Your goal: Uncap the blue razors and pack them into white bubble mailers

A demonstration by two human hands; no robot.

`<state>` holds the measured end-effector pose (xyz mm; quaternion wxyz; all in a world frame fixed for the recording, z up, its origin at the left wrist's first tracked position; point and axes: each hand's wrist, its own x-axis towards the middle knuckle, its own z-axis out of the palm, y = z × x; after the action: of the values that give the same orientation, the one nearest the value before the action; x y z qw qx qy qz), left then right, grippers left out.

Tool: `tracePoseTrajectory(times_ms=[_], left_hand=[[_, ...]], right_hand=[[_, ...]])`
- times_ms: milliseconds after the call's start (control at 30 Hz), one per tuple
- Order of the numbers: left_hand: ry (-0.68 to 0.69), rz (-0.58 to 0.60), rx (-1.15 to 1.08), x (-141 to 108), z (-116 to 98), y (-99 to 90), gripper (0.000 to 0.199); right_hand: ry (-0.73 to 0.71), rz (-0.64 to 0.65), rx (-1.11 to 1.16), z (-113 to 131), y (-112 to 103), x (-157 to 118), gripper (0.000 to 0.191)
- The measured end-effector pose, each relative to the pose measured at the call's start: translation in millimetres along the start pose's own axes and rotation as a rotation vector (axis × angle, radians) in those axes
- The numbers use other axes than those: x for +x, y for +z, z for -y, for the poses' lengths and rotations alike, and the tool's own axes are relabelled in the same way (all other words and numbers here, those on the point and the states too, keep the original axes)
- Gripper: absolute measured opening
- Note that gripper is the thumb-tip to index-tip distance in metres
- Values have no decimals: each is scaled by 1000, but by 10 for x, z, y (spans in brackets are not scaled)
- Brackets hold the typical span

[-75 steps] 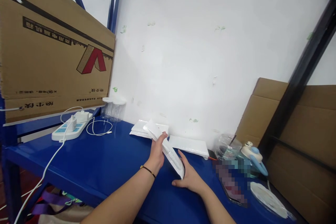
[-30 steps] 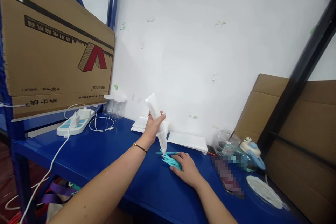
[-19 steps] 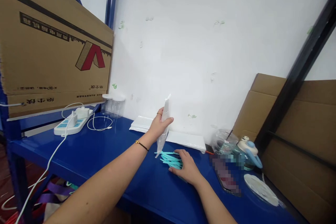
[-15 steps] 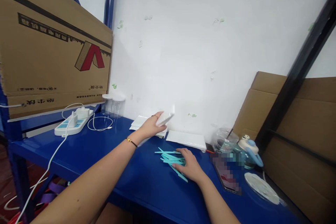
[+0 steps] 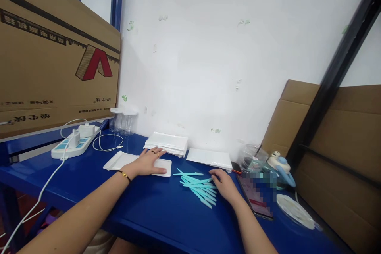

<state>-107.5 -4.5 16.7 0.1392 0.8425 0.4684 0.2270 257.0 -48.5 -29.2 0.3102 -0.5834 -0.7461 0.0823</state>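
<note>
My left hand [image 5: 147,162] lies flat with fingers spread on a white padded envelope [image 5: 114,161], pressing it to the blue table. Just right of it is a loose pile of slim turquoise plastic sticks [image 5: 198,185], shaped like eyebrow razors. My right hand [image 5: 224,184] rests at the pile's right end, its fingers loosely bent and apart, with nothing visible in them. Behind my left hand sits a stack of white padded envelopes [image 5: 166,139]. A second, lower stack of white envelopes [image 5: 208,158] lies beyond the sticks.
A phone [image 5: 256,200] lies right of my right hand, near a clear plastic cup [image 5: 251,158], a blue-and-cream figure-topped jar [image 5: 279,168] and a white round lid [image 5: 294,211]. At left are a power strip [image 5: 74,143], a white cable [image 5: 108,149] and clear jars [image 5: 128,123].
My left hand has brought a white envelope down and left from above the stack and laid it on the table. My right hand has drawn back slightly right, off the turquoise sticks.
</note>
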Motion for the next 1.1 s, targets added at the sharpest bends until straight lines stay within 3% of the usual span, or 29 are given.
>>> tracePoseTrajectory(times_ms=[67,133,267,367,500,633,900,1100], left_hand=[[81,-9,-121,122,-269,122,56],[134,19,-97,272,-524,293,36],[97,82,8,531,-795,614,19],[54,133,-18,607,-806,721,11],[30,239,-81,548,-781,728,10],[31,282,-129,460,-786,740,12],[63,179,-204,471,-694,848,10],[89,113,-296,495,-607,916,11]], right_hand=[[-6,10,-11,5,-1,12,31],[-22,37,-21,25,-11,11,31],[-44,115,13,97,-46,-30,22],[-54,168,119,122,-70,-56,17],[-6,232,199,105,-81,-57,14],[52,195,197,140,-43,-47,18],[-20,203,182,291,58,-40,27],[30,212,197,244,85,-34,21]])
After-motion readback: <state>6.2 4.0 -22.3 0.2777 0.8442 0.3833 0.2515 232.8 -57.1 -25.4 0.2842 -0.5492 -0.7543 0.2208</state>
